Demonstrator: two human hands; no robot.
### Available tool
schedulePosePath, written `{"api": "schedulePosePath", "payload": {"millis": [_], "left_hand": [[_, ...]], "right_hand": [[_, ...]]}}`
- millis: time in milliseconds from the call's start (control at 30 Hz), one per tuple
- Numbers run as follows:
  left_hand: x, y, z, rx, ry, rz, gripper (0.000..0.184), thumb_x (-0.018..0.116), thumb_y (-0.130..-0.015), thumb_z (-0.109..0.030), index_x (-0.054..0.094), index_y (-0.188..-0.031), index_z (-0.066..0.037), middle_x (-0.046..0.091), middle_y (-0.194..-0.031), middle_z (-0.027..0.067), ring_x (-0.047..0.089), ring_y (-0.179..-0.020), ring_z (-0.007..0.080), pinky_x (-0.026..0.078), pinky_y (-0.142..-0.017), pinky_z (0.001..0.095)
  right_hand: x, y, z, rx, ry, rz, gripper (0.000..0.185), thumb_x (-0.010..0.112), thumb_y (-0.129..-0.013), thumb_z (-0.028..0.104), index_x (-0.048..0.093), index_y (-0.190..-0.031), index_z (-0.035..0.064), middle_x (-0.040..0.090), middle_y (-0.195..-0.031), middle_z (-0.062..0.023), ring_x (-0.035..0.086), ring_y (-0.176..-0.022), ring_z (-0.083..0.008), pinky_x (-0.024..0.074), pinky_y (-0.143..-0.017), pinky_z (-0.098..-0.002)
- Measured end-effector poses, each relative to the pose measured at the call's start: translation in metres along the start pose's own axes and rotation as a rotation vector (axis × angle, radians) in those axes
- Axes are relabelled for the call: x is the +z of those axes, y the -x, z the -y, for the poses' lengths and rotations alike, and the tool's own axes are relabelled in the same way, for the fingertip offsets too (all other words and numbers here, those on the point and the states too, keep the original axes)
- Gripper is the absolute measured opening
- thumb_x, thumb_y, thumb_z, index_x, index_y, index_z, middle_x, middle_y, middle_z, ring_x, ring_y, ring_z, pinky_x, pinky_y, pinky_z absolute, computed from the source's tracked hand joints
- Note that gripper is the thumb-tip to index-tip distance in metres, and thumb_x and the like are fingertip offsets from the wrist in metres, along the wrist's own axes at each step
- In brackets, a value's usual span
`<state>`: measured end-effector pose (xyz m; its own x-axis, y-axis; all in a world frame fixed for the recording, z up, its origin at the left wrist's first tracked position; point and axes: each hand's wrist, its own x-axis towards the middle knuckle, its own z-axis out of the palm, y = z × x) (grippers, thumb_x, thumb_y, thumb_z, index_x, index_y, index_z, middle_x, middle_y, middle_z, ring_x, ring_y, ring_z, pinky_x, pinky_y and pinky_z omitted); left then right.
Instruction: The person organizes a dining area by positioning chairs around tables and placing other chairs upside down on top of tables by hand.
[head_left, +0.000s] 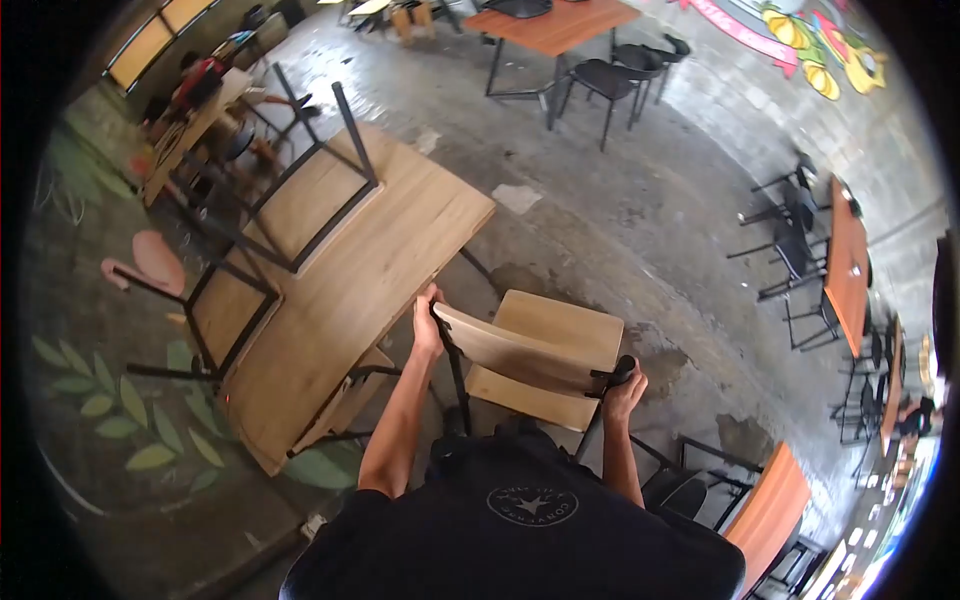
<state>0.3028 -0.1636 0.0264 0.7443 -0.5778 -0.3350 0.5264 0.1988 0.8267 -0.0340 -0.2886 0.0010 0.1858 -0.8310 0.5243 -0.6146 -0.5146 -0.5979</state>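
Closest to you, in the lower middle of the frame, stands the wooden chair [565,325], its backrest towards you and its seat showing above and below it. Your left hand [428,322] is curled round the backrest's left end and black upright; your right hand [624,395] is closed round the black upright at the other end.

Just beside your left forearm runs the long edge of a wooden table [410,235], crossing from lower left towards the centre. Another chair [345,408] is under that edge. At lower right, near your right elbow, an orange-topped table [768,505] and a black chair [680,495] crowd that side. Your open room is the grey concrete floor [600,225], spreading from the chair through the centre to upper middle.

The wooden table bears two upturned chairs [315,205], legs in the air. Further off, at right, black chairs [792,245] line a narrow orange table [848,265]. At top centre, another orange table [575,25] carries a dark object [515,8]. At upper left, where it is dim, someone in red [200,85] seems to be seated at a table.
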Motion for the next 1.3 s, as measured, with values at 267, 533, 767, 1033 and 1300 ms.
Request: {"api": "schedulePosePath", "payload": {"millis": [267,533,767,1033,1300], "left_hand": [[-0.019,0.077,0.069,0.343,0.109,-0.222,0.033,0.047,-0.075,-0.031,0.029,-0.058,-0.010,0.029,-0.059,0.0017,0.031,-0.057,0.0136,0.024,-0.054,0.0285],[-0.039,0.099,0.064,0.426,0.281,-0.467,0.028,0.048,-0.068,-0.017,0.022,-0.062,-0.011,0.021,-0.067,-0.0002,0.025,-0.061,0.0111,0.021,-0.058,0.0256],[-0.078,0.109,0.069,0.525,0.467,-0.597,0.023,0.047,-0.067,-0.013,0.024,-0.064,-0.010,0.023,-0.069,-0.0005,0.027,-0.062,0.0117,0.023,-0.061,0.0252],[-0.127,0.096,0.053,0.635,0.275,-0.674,0.024,0.044,-0.068,-0.013,0.022,-0.060,-0.008,0.024,-0.067,0.0008,0.027,-0.064,0.0129,0.023,-0.063,0.0257],[-0.148,0.066,0.033,0.630,0.350,-0.798,0.016,0.047,-0.069,-0.011,0.035,-0.061,-0.005,0.035,-0.069,0.0016,0.037,-0.067,0.0138,0.030,-0.066,0.0245]], "right_hand": [[0.051,-0.056,-0.031,0.946,-1.014,0.162,0.024,0.044,-0.091,0.023,0.055,-0.090,0.0023,0.050,-0.080,-0.0050,0.053,-0.067,-0.0161,0.0451,-0.048,-0.0295],[0.174,-0.083,-0.026,1.055,-1.349,0.460,0.020,0.046,-0.082,0.025,0.055,-0.073,0.0091,0.053,-0.069,-0.0018,0.053,-0.065,-0.0182,0.0431,-0.062,-0.0328],[0.254,-0.084,0.037,1.082,-1.207,0.653,0.020,0.049,-0.074,0.027,0.057,-0.070,0.0095,0.055,-0.069,-0.0040,0.054,-0.067,-0.0197,0.0428,-0.061,-0.0344],[0.288,-0.066,0.106,0.953,-1.189,0.746,0.020,0.050,-0.075,0.028,0.058,-0.069,0.0102,0.054,-0.067,-0.0034,0.053,-0.067,-0.0194,0.0421,-0.062,-0.0342],[0.331,-0.063,0.144,1.023,-1.168,0.804,0.017,0.048,-0.080,0.024,0.058,-0.075,0.0108,0.055,-0.073,-0.0042,0.054,-0.070,-0.0219,0.0439,-0.064,-0.0371]]}}
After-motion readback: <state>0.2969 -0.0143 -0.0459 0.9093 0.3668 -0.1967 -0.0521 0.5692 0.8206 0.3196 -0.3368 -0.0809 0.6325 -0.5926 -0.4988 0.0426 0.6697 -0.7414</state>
